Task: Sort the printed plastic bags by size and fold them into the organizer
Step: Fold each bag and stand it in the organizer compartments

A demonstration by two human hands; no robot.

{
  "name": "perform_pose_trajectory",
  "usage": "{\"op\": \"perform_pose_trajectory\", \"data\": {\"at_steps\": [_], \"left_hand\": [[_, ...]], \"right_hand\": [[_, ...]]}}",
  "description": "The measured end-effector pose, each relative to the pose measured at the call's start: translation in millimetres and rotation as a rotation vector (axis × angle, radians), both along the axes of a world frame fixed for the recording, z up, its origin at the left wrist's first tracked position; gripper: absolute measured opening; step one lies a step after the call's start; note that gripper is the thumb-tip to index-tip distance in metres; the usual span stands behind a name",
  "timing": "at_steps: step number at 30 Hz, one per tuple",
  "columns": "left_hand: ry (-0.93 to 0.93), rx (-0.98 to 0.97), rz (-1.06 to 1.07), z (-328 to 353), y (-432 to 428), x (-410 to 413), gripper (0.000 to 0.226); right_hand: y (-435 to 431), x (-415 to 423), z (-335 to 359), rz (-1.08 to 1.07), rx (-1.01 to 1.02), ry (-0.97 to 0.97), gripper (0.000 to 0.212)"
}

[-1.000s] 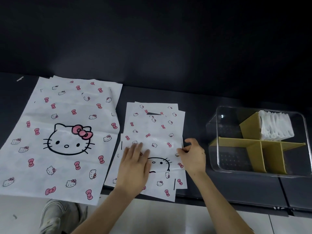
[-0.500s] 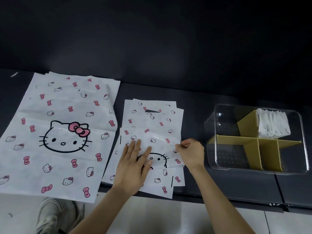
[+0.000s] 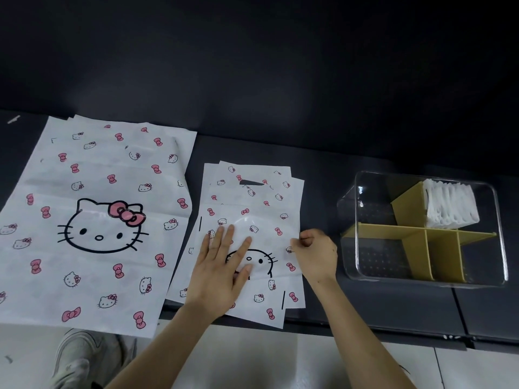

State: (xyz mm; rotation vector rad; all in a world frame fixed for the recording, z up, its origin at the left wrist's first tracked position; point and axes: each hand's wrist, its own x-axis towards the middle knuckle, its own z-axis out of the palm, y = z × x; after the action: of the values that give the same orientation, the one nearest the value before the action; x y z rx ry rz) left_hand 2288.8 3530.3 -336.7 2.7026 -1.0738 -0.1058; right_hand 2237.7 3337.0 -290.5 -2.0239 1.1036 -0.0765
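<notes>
Dark wall and dark counter were given over to sorting. Large bags were laid flat in a stack at the left, their near edge hung past the counter's lip, presumably kept apart by size until folded. Small bags were fanned in a looser stack at the middle, likely so that one could be taken at a time. An organizer was set at the right within reach, its far right compartment packed with folded bags stood on edge.

The top bag, seemingly doubled over, was pressed flat by the left hand, fingers straight and spread, probably so that the crease would be held. Its right edge was pinched by the right hand, thumb and curled fingers closed on the film, judged ready for another fold.

The number of bags in either stack could not be counted. The printed face on the top bag was partly covered by the left hand. A shoe was seen only in part on the floor below.
</notes>
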Motion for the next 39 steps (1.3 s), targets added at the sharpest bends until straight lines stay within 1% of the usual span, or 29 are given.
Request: {"op": "perform_pose_trajectory", "data": {"at_steps": [4, 7, 11, 15, 21, 25, 27, 28, 30, 31, 32, 34, 35, 37, 39], "left_hand": [[0.000, -0.083, -0.031, 2, 2, -3, 0.058], [-0.007, -0.056, -0.045, 0, 3, -4, 0.056], [-0.015, -0.035, -0.004, 1, 2, -4, 0.056], [-0.044, -0.059, 0.034, 4, 2, -5, 0.055], [0.036, -0.116, 0.104, 6, 1, -4, 0.056], [0.032, -0.070, 0.109, 5, 0, -2, 0.058], [0.027, -0.038, 0.109, 2, -1, -2, 0.059], [0.019, -0.024, 0.108, 1, -1, -2, 0.059], [0.015, 0.000, 0.103, 0, -1, -2, 0.060], [0.016, 0.001, 0.102, 0, -1, -2, 0.061], [0.015, -0.004, 0.101, -1, -1, -1, 0.062], [0.006, -0.005, 0.092, -1, -1, -1, 0.065], [0.002, 0.003, 0.088, -2, 0, -1, 0.066], [-0.003, 0.019, 0.094, -2, -1, -1, 0.069], [-0.008, 0.039, 0.101, -2, -1, -1, 0.070]], "right_hand": [[8, -5, -6, 0.025, -0.103, -0.008, 0.006], [6, -2, -8, 0.041, -0.132, 0.004, 0.007], [4, 1, -6, 0.017, -0.120, 0.007, 0.007], [4, 2, -6, -0.009, -0.109, 0.033, 0.010], [1, 5, -14, -0.014, -0.123, 0.047, 0.015], [-1, 7, -17, -0.010, -0.120, 0.078, 0.014], [2, 5, -12, 0.005, -0.134, 0.073, 0.009], [5, 3, -8, 0.016, -0.220, 0.055, 0.012], [16, -8, -7, 0.107, -0.609, -0.016, 0.026], [25, -13, -8, 0.187, -0.753, -0.054, 0.034], [36, -18, -12, 0.291, -0.808, -0.067, 0.042], [52, -28, -26, 0.496, -0.791, -0.015, 0.049], [56, -33, -32, 0.541, -0.775, 0.026, 0.050], [52, -43, -42, 0.526, -0.724, 0.097, 0.053], [42, -53, -45, 0.466, -0.707, 0.120, 0.052]]}}
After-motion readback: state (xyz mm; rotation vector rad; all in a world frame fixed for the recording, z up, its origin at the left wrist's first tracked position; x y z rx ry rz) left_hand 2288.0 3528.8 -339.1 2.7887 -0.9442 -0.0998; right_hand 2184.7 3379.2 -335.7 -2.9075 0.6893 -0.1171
